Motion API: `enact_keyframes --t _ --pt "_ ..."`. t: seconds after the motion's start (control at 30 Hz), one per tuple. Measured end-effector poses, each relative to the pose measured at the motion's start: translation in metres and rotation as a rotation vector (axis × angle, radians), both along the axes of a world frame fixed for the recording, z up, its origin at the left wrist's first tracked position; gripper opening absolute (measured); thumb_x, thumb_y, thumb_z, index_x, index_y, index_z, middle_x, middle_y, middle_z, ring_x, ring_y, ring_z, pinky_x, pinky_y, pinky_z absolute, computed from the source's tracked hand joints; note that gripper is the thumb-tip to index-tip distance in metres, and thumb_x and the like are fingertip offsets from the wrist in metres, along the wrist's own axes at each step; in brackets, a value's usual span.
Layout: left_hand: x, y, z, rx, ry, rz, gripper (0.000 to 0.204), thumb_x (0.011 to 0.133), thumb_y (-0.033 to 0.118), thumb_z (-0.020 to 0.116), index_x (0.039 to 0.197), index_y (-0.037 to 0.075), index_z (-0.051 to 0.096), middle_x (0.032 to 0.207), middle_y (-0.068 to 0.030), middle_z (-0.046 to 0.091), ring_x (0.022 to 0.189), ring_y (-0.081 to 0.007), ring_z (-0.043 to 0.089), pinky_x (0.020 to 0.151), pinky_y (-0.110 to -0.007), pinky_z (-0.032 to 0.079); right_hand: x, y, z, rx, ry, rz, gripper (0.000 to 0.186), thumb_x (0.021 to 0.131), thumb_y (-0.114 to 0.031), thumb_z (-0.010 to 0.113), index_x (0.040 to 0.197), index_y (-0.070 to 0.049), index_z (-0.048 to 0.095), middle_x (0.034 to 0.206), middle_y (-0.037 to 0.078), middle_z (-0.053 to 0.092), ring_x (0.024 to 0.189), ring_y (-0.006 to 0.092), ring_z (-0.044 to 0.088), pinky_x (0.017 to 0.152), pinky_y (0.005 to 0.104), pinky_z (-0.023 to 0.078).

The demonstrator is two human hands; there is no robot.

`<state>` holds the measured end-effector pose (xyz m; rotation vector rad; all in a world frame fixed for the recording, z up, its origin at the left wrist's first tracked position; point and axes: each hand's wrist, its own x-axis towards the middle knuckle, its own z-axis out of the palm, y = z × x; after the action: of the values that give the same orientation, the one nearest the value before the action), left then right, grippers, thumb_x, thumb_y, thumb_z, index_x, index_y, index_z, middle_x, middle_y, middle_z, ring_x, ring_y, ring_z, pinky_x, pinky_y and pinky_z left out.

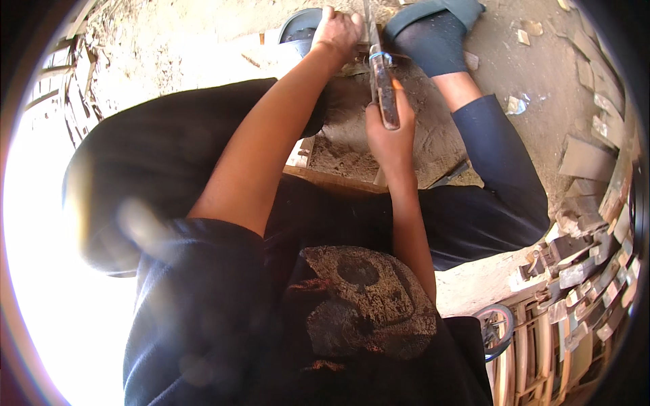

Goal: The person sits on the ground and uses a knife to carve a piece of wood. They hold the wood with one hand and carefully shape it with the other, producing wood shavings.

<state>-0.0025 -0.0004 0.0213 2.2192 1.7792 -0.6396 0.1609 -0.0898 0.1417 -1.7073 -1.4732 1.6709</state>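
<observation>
Brown, worn-looking handle [386, 95] and narrow metal blade [369, 15]: in the head view these make up the tool in the right hand [393, 135], between the person's feet at the upper middle of the view. The right fingers are wrapped around the handle, whose butt shows above the palm. A blue band [382, 58] circles the neck, where handle meets blade. The blade runs off the upper edge, so its tip is hidden, and whether its edge is toothed or smooth I cannot tell.

The left hand [336, 34] is just beside the blade, close to the left sandal [298, 32]. Its fingers are bent downward; whether they grip anything I cannot tell.

As a judgement, the tool should handle as stiff and fairly light, with the handle solid and the blade perhaps a little springy. The handle is the place to take hold, behind the blue band; its smooth patches could turn slippery with sweat. The blade is best left untouched by bare fingers.

No brand, label or lettering can be read on the tool. The black shirt [217, 325] carries a large faded print [369, 301], with no words I can make out.
</observation>
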Motion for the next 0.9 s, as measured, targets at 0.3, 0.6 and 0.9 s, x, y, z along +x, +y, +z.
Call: enact_keyframes --t 0.3,0.6,0.9 --pt "0.004 0.005 -0.004 -0.053 -0.041 0.03 0.074 0.079 0.042 0.077 0.126 -0.005 0.045 0.115 -0.0176 0.065 0.115 -0.0284 0.061 0.109 -0.051 0.029 0.06 -0.115 0.107 0.033 -0.209 0.038 0.062 0.086 0.0 0.056 0.147 -0.004 0.042 0.087 0.023 0.066 0.073 0.0346 0.07 0.067 0.0352 0.053" --pt "0.003 0.004 -0.013 0.008 0.062 -0.009 0.067 0.088 0.05 0.068 0.12 -0.005 0.048 0.109 -0.0171 0.067 0.11 -0.0297 0.063 0.109 -0.05 0.033 0.058 -0.115 0.118 0.062 -0.192 -0.068 0.055 0.094 -0.014 0.063 0.145 -0.001 0.045 0.079 0.018 0.064 0.068 0.0222 0.067 0.064 0.034 0.05" --pt "0.009 -0.005 -0.02 0.046 0.032 0.017 0.082 0.075 0.053 0.079 0.125 -0.005 0.049 0.109 -0.0129 0.066 0.11 -0.0272 0.063 0.108 -0.046 0.034 0.058 -0.122 0.123 0.104 -0.192 -0.02 0.045 0.098 -0.014 0.059 0.139 0.002 0.051 0.078 0.015 0.064 0.064 0.0154 0.063 0.06 0.0287 0.049"
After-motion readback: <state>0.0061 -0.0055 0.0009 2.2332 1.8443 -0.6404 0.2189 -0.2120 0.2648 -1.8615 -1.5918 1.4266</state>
